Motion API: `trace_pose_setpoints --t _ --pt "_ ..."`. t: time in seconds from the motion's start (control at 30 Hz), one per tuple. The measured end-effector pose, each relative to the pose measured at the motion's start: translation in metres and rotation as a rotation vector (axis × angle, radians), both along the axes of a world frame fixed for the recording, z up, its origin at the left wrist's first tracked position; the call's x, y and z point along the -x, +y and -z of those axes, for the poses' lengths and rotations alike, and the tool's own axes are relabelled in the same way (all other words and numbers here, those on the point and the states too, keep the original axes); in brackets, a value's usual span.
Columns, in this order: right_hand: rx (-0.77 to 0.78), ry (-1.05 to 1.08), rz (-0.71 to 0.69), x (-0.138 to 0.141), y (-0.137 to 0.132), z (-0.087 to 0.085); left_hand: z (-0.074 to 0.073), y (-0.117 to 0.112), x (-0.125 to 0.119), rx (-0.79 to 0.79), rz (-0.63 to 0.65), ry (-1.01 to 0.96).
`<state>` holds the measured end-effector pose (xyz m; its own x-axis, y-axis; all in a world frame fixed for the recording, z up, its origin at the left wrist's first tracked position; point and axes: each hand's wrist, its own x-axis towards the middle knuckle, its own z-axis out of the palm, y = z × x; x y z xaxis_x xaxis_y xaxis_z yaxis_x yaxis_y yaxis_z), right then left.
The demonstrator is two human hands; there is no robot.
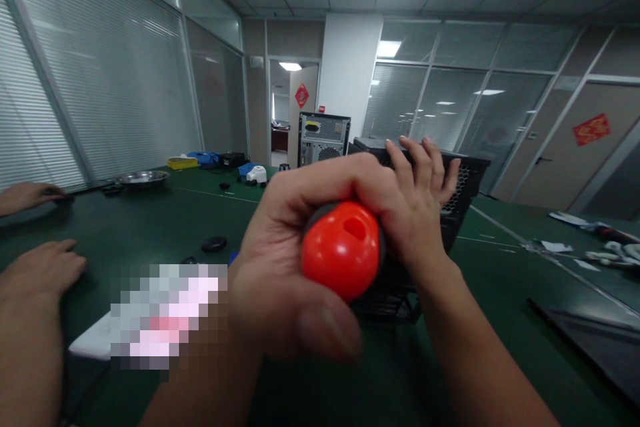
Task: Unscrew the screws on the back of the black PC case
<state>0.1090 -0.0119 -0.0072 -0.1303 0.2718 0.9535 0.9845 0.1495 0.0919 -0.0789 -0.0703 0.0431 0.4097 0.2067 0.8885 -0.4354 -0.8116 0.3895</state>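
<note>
Left grip [280,267] is clenched around a red ball [343,250], held close to the camera above the green desk [150,227]. Right grip [417,207] touches it, fingers over a black mesh case [467,180]; grasp cannot be told. Another person's hand [43,267] lies flat at left, steel dish [143,178] beyond.

Dim room, bright ceiling panels, blurred close foreground, bowed edges.

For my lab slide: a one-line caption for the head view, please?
Left hand grips a red ball-shaped part; right hand rests on a black mesh case.
</note>
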Motion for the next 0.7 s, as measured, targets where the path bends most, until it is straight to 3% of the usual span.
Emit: trace_pose_setpoints --t 0.2,0.3,0.43,0.57,0.7 --pt "0.001 0.012 0.006 0.003 0.001 -0.001 0.008 0.005 -0.017 0.005 0.061 0.112" --pt "-0.019 0.004 -0.009 0.002 0.001 0.0 0.01 0.001 -0.011 0.021 0.0 0.075" --pt "-0.042 -0.004 -0.019 -0.002 0.003 0.0 0.002 -0.008 0.007 0.019 -0.125 0.016" --pt "-0.073 -0.032 -0.026 -0.007 0.008 0.002 -0.004 -0.003 0.014 0.011 -0.137 -0.047" --pt "-0.061 -0.028 0.006 -0.006 0.007 0.003 0.004 -0.003 0.002 0.038 -0.074 -0.05"
